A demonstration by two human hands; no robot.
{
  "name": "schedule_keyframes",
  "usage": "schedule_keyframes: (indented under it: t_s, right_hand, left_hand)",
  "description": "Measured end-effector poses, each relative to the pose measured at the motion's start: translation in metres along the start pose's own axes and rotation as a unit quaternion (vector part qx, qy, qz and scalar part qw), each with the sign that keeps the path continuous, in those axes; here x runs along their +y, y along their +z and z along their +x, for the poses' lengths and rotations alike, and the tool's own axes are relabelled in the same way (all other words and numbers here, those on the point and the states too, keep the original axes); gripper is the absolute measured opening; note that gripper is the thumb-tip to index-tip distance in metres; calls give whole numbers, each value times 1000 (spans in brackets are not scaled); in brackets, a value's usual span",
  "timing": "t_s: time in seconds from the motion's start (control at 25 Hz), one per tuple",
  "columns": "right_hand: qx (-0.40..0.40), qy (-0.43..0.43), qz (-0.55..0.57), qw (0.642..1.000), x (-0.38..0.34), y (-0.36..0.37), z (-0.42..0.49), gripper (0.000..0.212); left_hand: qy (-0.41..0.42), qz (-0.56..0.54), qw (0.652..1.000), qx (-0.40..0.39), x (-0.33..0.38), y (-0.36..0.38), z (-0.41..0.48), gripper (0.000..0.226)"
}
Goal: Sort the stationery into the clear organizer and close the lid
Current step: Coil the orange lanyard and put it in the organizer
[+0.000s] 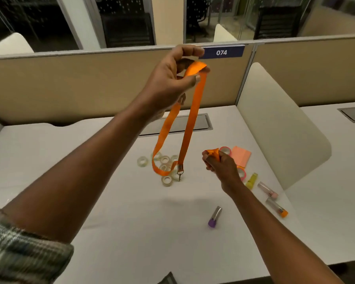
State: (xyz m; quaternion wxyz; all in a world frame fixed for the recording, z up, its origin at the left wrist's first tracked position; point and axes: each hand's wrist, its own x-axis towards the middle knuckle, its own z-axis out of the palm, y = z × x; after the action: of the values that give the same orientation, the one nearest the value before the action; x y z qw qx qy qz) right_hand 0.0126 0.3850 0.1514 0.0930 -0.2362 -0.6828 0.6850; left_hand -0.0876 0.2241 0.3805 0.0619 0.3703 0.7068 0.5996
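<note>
My left hand point(172, 78) is raised high over the desk and pinches the top of an orange lanyard point(193, 111). The strap hangs down in a loop, and its metal clip point(180, 172) dangles just above several clear tape rolls point(165, 160). My right hand point(219, 162) is lower and to the right, closed around a bunched orange strap point(212, 152). The clear organizer is not in view.
On the white desk point(111, 191) lie pink sticky notes point(241, 155), pink tape rolls point(225, 150), and highlighters: yellow point(252, 181), pink point(267, 190), orange point(277, 208), purple point(215, 217). A cream divider point(275, 124) stands right. A tan partition point(70, 83) runs behind.
</note>
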Motion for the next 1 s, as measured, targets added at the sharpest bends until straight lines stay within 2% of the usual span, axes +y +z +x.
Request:
schedule_keyframes:
  t_s: [0.12, 0.2, 0.28, 0.36, 0.48, 0.68, 0.76, 0.88, 1.0]
  right_hand:
    - [-124, 35, 51, 990, 1, 49, -19, 19]
    - [-188, 38, 36, 981, 7, 77, -33, 24]
    - [-216, 28, -5, 976, 10, 101, -40, 20]
    - [-218, 8, -39, 975, 5, 124, -42, 15]
    - [-190, -61, -121, 972, -10, 156, -39, 22]
    - [-74, -238, -211, 945, -37, 197, -26, 26]
    - [-58, -272, -227, 933, -41, 207, -19, 28]
    - [-72, -323, -237, 914, -43, 219, -12, 8]
    - [-120, -336, -268, 895, -42, 213, -5, 11]
  left_hand:
    - [4, 25, 1000, 12, 15, -24, -14, 45]
    - [-8, 30, 999, 28, 20, -40, -25, 44]
    - [-22, 29, 998, 41, 26, -57, -37, 43]
    - [-35, 24, 998, 48, 36, -71, -47, 42]
    - [-47, 35, 997, 49, 51, -89, -59, 39]
    - [-40, 39, 997, 50, 71, -113, -71, 39]
    - [-32, 34, 998, 51, 77, -122, -76, 39]
    - [-21, 39, 997, 65, 83, -137, -82, 39]
    - [-21, 76, 991, 108, 76, -162, -88, 38]
